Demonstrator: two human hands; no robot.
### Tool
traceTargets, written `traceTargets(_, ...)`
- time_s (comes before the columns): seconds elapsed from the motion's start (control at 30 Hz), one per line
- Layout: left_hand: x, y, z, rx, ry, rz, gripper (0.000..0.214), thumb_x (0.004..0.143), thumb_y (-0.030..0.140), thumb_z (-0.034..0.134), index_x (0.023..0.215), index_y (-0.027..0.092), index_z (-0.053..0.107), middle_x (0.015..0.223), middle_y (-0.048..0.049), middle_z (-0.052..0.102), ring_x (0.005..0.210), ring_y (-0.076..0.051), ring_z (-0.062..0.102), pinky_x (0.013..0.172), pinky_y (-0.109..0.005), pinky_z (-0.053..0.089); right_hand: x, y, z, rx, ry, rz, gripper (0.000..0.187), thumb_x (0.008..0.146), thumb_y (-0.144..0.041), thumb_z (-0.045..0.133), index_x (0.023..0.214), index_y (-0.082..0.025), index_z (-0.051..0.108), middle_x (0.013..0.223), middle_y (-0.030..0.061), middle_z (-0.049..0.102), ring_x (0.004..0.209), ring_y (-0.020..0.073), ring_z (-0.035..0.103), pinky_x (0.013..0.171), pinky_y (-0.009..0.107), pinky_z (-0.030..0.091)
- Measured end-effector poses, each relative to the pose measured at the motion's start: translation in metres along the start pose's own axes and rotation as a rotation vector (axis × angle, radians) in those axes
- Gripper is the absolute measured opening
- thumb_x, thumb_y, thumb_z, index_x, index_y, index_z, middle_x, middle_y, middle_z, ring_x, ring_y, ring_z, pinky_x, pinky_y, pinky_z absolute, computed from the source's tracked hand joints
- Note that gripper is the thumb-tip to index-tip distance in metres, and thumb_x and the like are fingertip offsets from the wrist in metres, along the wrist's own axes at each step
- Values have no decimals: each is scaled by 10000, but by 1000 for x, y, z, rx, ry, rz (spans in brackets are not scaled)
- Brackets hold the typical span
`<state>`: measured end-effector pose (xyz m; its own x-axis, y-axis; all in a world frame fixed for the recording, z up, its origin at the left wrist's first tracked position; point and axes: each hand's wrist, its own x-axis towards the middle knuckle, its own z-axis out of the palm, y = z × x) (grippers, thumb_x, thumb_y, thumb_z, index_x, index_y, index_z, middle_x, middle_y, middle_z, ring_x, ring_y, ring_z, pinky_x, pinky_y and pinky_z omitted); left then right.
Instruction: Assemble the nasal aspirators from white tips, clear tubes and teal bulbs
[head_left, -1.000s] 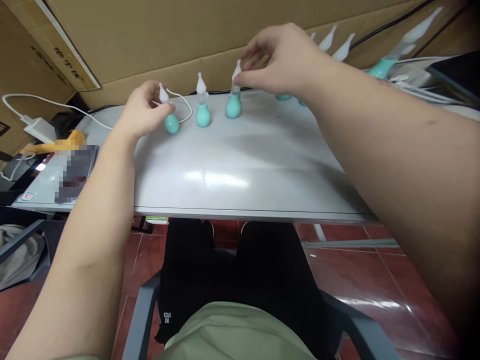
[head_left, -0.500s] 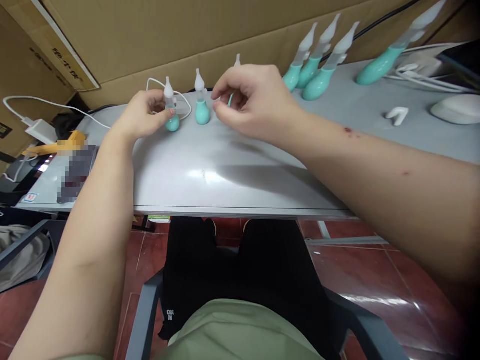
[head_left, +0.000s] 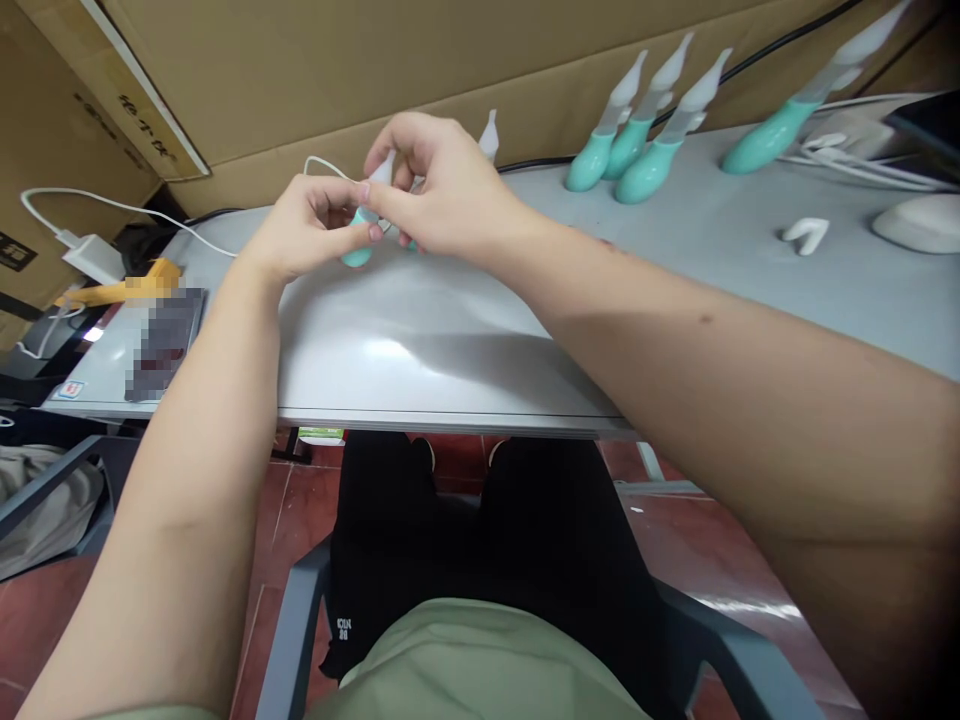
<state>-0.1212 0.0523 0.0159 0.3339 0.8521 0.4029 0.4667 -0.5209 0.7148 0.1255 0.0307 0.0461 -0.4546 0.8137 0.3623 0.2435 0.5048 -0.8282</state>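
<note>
Upper centre, we've got our left hand [head_left: 306, 225] curled round a bulb [head_left: 358, 254], our right hand [head_left: 442, 185] half-curled at its white tip [head_left: 384, 167]; whether that one grips, we can't tell. Tabletop [head_left: 337, 350] runs down to its front edge [head_left: 450, 419], and rightward past three bulbs [head_left: 649, 172], upper right; cardboard [head_left: 300, 80] walls the back.

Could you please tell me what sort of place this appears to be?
Probably a makeshift desk workspace: a grey table backed by cardboard, with white-tipped teal bulbs on it and an armchair at its front.
</note>
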Motion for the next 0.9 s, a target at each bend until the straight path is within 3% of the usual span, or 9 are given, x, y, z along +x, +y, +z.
traceTargets(0.1,-1,6,-3,31,-73,-31,445,901,678,1108,938,296,883,796,19,721,797,-203,522,744,-380,472,5,26,5,-93,100,-130,415,1112,-115,897,950,-319,573,980,-4,802,890,215,739,696,312,597)
traceTargets(0.17,0,7,-7,57,-66,-25,339,964,574,1067,939,283,896,798,32,711,810,-187,492,741,-349,439,6,40,8,-67,63,-149,323,1141,-126,880,997,-290,642,1080,25,856,874,203,743,660,312,584)
traceTargets(0.33,-1,9,-8,6,-149,-57,414,998,606,1076,889,271,859,785,3,731,726,-184,541,681,-357,447,7,54,16,98,38,-106,296,1199,-152,839,1024,-296,650,991,19,863,741,207,759,531,327,547)
traceTargets(0.43,-3,15,-5,-96,-183,-98,455,987,626,1089,861,266,841,790,-24,728,685,-188,558,636,-352,446,7,51,18,188,58,-70,363,1238,-164,859,965,-298,662,883,2,813,759,215,776,545,311,574)
traceTargets(0.57,-3,22,-2,-219,-193,-121,491,930,605,1144,833,238,831,833,-44,716,682,-160,583,604,-301,413,5,35,20,232,109,-11,490,1299,-21,776,899,-261,628,722,-55,707,632,135,675,531,226,534)
traceTargets(0.67,-2,23,-3,-274,-226,-125,487,903,633,1150,876,230,876,876,-70,754,684,-166,611,591,-285,397,2,23,22,274,128,-6,537,1368,-62,738,880,-244,608,694,-69,683,577,97,627,516,203,512)
traceTargets(0.83,-2,17,-8,-327,-271,-178,497,865,606,1179,889,213,877,860,-62,715,697,-184,653,596,-302,420,-3,13,23,372,102,58,588,1367,-59,750,822,-230,610,670,-57,692,538,87,625,476,197,502)
traceTargets(0.9,-2,13,-9,-372,-295,-177,577,881,682,1199,893,212,865,861,-50,705,686,-169,617,602,-318,425,-4,11,23,395,101,71,615,1377,-53,729,803,-229,595,651,-58,692,511,81,623,453,189,493)
